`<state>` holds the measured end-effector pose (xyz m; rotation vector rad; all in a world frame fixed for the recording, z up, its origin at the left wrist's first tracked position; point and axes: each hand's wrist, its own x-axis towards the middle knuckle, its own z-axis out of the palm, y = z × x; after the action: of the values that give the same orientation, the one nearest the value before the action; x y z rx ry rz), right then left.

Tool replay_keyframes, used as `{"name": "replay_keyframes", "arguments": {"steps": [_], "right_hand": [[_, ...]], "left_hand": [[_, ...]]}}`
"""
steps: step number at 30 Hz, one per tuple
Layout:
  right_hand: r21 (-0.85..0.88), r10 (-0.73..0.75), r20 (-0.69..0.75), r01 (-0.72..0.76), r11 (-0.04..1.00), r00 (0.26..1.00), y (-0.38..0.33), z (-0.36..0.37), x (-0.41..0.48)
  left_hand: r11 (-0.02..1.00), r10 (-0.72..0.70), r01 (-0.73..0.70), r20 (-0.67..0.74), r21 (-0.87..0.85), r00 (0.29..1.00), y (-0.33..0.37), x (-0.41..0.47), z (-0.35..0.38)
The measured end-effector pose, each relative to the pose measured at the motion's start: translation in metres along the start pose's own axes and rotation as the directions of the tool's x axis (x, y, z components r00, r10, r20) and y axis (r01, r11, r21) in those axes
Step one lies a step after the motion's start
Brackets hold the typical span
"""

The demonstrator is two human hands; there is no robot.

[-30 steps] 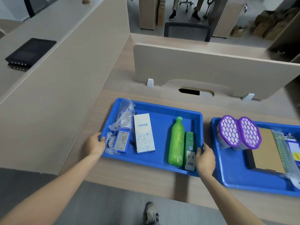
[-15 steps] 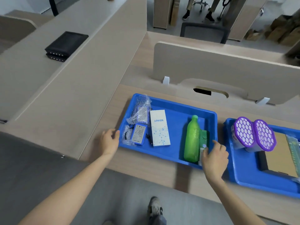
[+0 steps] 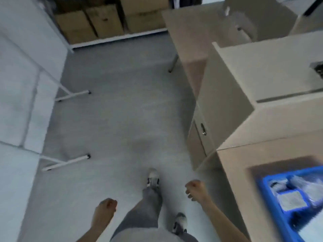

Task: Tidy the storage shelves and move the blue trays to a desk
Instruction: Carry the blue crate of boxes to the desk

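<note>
While both arms hang, left hand (image 3: 104, 209) and right hand (image 3: 195, 189) curl empty.

A tray (image 3: 272, 203) lies on the desk (image 3: 232, 163) at near right, with bagged items (image 3: 297, 191) in it. The floor (image 3: 113, 110) runs up the middle. Cardboard boxes (image 3: 104, 21) sit on a low shelf (image 3: 118, 38) at far left. Both hands hang over the floor, left of the desk.

A blue tray (image 3: 272, 203), blurred and cut off by the frame's right edge, lies flat on the light wooden surface (image 3: 234, 165) at lower right, holding clear plastic packets (image 3: 307, 187) and a pale flat box (image 3: 292, 200).
</note>
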<state>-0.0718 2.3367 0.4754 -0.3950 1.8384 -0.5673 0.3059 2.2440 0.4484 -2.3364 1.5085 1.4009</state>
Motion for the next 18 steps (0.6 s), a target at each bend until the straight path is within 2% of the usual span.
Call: {"name": "replay_keyframes", "arguments": {"steps": [2, 4, 6, 8, 11, 14, 16, 18], "right_hand": [[-0.077, -0.025, 0.034, 0.027, 0.997, 0.999, -0.054, 0.023, 0.040], [-0.162, -0.056, 0.046, 0.063, 0.985, 0.997, -0.108, 0.045, 0.079], [-0.246, -0.094, 0.056, 0.105, 0.964, 0.994, -0.158, 0.065, 0.116], [-0.303, -0.107, 0.076, 0.125, 0.945, 0.991, -0.201, 0.079, 0.148], [-0.350, -0.051, 0.064, 0.070, 0.934, 0.997, -0.253, 0.081, 0.187], [-0.317, 0.066, 0.010, -0.059, 0.946, 0.998, -0.288, 0.069, 0.220], [-0.243, 0.167, -0.052, -0.175, 0.954, 0.985, -0.312, 0.057, 0.242], [-0.186, 0.262, -0.089, -0.275, 0.943, 0.961, -0.342, 0.048, 0.261]], "left_hand": [[0.972, -0.182, 0.167, -0.084, -0.164, 0.980, -0.068, 0.013, -0.029], [0.896, -0.346, 0.297, -0.100, -0.330, 0.933, -0.109, 0.020, -0.046], [0.806, -0.467, 0.387, -0.079, -0.447, 0.881, -0.110, 0.027, -0.059], [0.748, -0.523, 0.436, -0.039, -0.501, 0.852, -0.076, 0.043, -0.077], [0.721, -0.490, 0.431, 0.041, -0.543, 0.871, -0.001, 0.106, -0.111], [0.707, -0.419, 0.397, 0.106, -0.585, 0.902, 0.107, 0.188, -0.159], [0.748, -0.311, 0.321, 0.121, -0.580, 0.943, 0.191, 0.239, -0.192], [0.798, -0.160, 0.184, 0.092, -0.574, 0.983, 0.274, 0.287, -0.223]]}}
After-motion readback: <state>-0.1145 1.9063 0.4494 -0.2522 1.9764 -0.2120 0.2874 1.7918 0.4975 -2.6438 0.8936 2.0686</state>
